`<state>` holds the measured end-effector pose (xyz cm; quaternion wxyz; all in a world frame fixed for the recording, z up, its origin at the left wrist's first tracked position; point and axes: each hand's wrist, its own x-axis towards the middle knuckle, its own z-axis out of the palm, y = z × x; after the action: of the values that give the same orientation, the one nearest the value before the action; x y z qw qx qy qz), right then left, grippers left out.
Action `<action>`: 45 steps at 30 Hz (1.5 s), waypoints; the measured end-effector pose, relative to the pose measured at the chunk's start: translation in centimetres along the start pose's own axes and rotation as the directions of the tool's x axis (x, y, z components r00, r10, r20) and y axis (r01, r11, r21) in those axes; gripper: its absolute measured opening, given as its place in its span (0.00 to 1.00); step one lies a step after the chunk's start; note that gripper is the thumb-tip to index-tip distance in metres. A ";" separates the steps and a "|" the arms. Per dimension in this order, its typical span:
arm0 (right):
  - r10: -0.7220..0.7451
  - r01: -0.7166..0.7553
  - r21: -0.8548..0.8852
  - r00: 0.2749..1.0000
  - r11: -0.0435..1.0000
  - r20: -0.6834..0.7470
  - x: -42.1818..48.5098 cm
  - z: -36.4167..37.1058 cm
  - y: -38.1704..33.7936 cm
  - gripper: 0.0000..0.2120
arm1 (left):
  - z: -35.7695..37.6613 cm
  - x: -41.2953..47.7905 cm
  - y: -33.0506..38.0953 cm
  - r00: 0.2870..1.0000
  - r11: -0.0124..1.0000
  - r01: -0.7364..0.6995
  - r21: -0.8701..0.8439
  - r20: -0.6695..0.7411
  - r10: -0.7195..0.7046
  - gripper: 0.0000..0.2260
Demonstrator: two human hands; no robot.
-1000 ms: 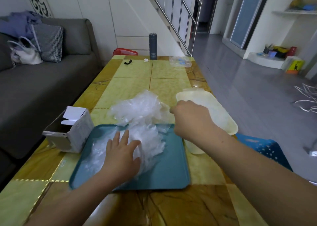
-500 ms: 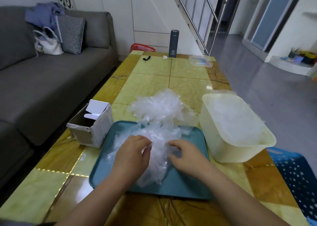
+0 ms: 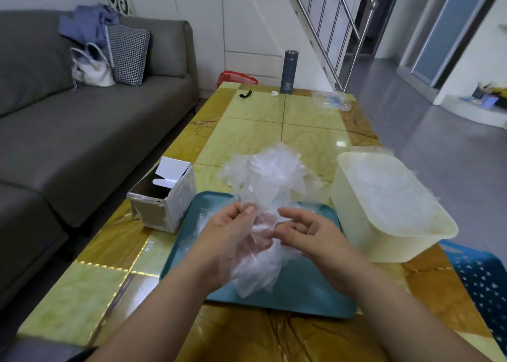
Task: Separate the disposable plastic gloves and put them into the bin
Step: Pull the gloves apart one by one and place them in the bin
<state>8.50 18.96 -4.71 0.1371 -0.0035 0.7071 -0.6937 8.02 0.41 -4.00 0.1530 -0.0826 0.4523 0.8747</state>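
A heap of clear disposable plastic gloves point(image 3: 267, 175) spills over the far edge of a teal tray point(image 3: 307, 293). My left hand point(image 3: 233, 232) is raised above the tray and pinches a bunch of gloves point(image 3: 255, 268) between thumb and fingers; the bunch hangs down to the tray. My right hand point(image 3: 307, 232) is beside it, its curled fingers pinching the same bunch at the middle. A cream plastic bin point(image 3: 389, 208) stands to the right of the tray with several clear gloves inside.
An open white cardboard box point(image 3: 164, 194) sits left of the tray. A dark flask point(image 3: 288, 72), a black clip point(image 3: 245, 94) and a clear packet point(image 3: 333, 103) lie at the table's far end. A grey sofa point(image 3: 68, 131) runs along the left; a blue perforated stool point(image 3: 482, 282) stands at the right.
My right hand came back from the bin to the tray. Both hands then lifted a bunch of gloves off the tray. The camera swung right, bringing the bin into full view.
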 end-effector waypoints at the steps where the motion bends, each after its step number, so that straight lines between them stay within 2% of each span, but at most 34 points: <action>1: 0.022 -0.023 0.037 0.999 0.999 0.046 -0.1 0.0 0.0 0.27 | 0.0 -0.1 -0.2 0.998 0.999 0.039 -0.008 0.041 -0.039 0.02; 3: 0.028 -0.037 0.115 0.997 0.993 0.072 -0.2 0.1 0.1 0.23 | 0.1 -0.3 -0.5 0.985 0.991 0.122 0.051 0.120 -0.128 0.07; 6: 0.032 -0.051 0.233 0.996 0.971 0.086 0.0 0.0 0.0 0.24 | 0.8 -1.2 -0.7 0.938 0.950 0.238 0.203 0.205 -0.279 0.14; 8: 0.032 -0.046 0.200 0.997 0.979 0.075 0.1 -0.3 0.2 0.22 | 1.3 -1.8 -0.6 0.917 0.926 0.252 0.281 0.237 -0.322 0.15; 10: 0.029 -0.028 0.050 0.999 0.998 -0.030 0.2 -0.4 0.6 0.18 | 1.1 -2.1 -0.4 0.894 0.906 0.242 0.347 0.283 -0.347 0.14; 11: 0.027 -0.029 -0.011 0.993 1.000 -0.114 0.3 -0.5 0.8 0.16 | 0.8 -1.8 -0.5 0.895 0.907 0.268 0.324 0.265 -0.359 0.16; 13: 0.034 -0.048 -0.043 0.957 0.998 -0.289 0.5 -0.6 1.2 0.12 | -0.3 -1.1 -0.1 0.915 0.912 0.364 0.190 0.109 -0.388 0.25; 15: 0.053 -0.078 -0.045 0.913 0.996 -0.405 0.4 -1.0 1.4 0.11 | -1.5 -0.6 0.2 0.926 0.921 0.371 0.119 0.031 -0.376 0.33; 17: 0.096 -0.124 -0.038 0.896 0.992 -0.434 0.2 -1.3 1.7 0.12 | -2.2 -0.4 0.3 0.950 0.936 0.293 0.196 0.053 -0.309 0.30; 20: 0.167 -0.189 -0.012 0.896 0.982 -0.411 -0.1 -1.4 2.1 0.13 | -2.5 -0.1 -0.2 0.981 0.922 0.109 0.370 0.107 -0.159 0.15; 22: 0.209 -0.208 0.045 0.902 0.977 -0.379 -0.5 -1.4 2.0 0.14 | -2.9 0.3 -0.2 0.989 0.931 0.055 0.360 0.111 -0.102 0.09; 23: 0.219 -0.204 0.081 0.902 0.976 -0.372 -0.6 -1.5 1.9 0.13 | -3.2 0.6 0.1 0.986 0.954 0.051 0.297 0.138 -0.096 0.12; 25: 0.185 -0.150 0.114 0.888 0.982 -0.420 -0.8 -1.6 1.9 0.09 | -3.7 0.7 1.2 0.971 0.976 0.094 0.194 0.198 -0.133 0.23; 26: 0.132 -0.109 0.076 0.866 0.991 -0.483 -0.8 -1.8 1.9 0.08 | -3.9 0.6 1.8 0.959 0.975 0.117 0.187 0.235 -0.160 0.24; 28: -0.051 -0.001 -0.091 0.818 0.996 -0.573 -1.0 -2.2 1.5 0.07 | -4.0 0.0 2.4 0.922 0.943 0.135 0.305 0.310 -0.232 0.11; 29: -0.140 0.057 -0.167 0.830 0.984 -0.539 -1.2 -2.2 1.1 0.10 | -3.8 -0.4 2.3 0.909 0.922 0.131 0.364 0.328 -0.259 0.06; 30: -0.177 0.092 -0.203 0.874 0.975 -0.453 -1.3 -2.2 0.9 0.14 | -3.6 -0.6 2.1 0.900 0.909 0.118 0.401 0.344 -0.268 0.07; 32: -0.048 0.023 -0.114 0.975 0.993 -0.217 -1.7 -1.2 0.3 0.26 | -3.3 -0.6 1.3 0.890 0.894 0.097 0.438 0.363 -0.275 0.07; 33: 0.051 -0.058 -0.062 0.992 0.996 -0.115 -1.9 -0.7 0.3 0.30 | -3.0 -0.6 0.7 0.891 0.889 0.072 0.452 0.371 -0.260 0.05; 35: 0.138 -0.137 -0.005 0.990 0.990 0.019 -2.0 -0.1 0.8 0.27 | -2.3 -0.5 -0.2 0.926 0.874 0.002 0.485 0.330 -0.185 0.07; 37: 0.158 -0.158 -0.003 0.987 0.987 0.019 -2.0 -0.1 1.2 0.18 | -2.0 0.1 -0.7 0.988 0.868 -0.038 0.496 0.149 -0.042 0.13; 38: 0.166 -0.166 -0.035 0.986 0.985 -0.012 -2.0 -0.3 1.4 0.14 | -2.4 0.6 -1.1 0.995 0.814 -0.102 0.572 0.054 0.087 0.15; 39: 0.154 -0.156 -0.104 0.988 0.982 -0.027 -2.2 -0.6 1.3 0.10 | -3.1 1.2 -1.3 0.966 0.635 -0.174 0.753 0.004 0.260 0.14; 40: 0.133 -0.133 -0.196 0.991 0.972 -0.016 -2.2 -0.9 1.3 0.08 | -4.2 1.9 -1.7 0.923 0.311 -0.186 0.932 0.057 0.380 0.11; 41: 0.121 -0.111 -0.287 0.993 0.951 0.015 -2.4 -1.1 1.1 0.07 | -5.1 2.2 -2.0 0.920 -0.002 -0.169 0.986 0.159 0.358 0.11; 42: 0.114 -0.090 -0.361 0.993 0.928 0.044 -2.4 -1.4 1.1 0.06 | -6.0 2.6 -2.6 0.941 -0.194 -0.168 0.966 0.216 0.260 0.16; 43: 0.116 -0.080 -0.402 0.991 0.912 0.064 -2.6 -1.4 1.0 0.05 | -6.7 2.9 -3.1 0.961 -0.257 -0.170 0.951 0.218 0.172 0.20; 45: 0.111 -0.066 -0.453 0.991 0.889 0.072 -2.7 -1.5 0.9 0.04 | -6.9 3.2 -4.0 0.966 -0.247 -0.186 0.951 0.223 0.132 0.20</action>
<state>10.98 20.96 -5.12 0.1978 -0.0363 0.8403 -0.5035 6.38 -2.40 -11.97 0.0526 0.1422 0.9669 0.2052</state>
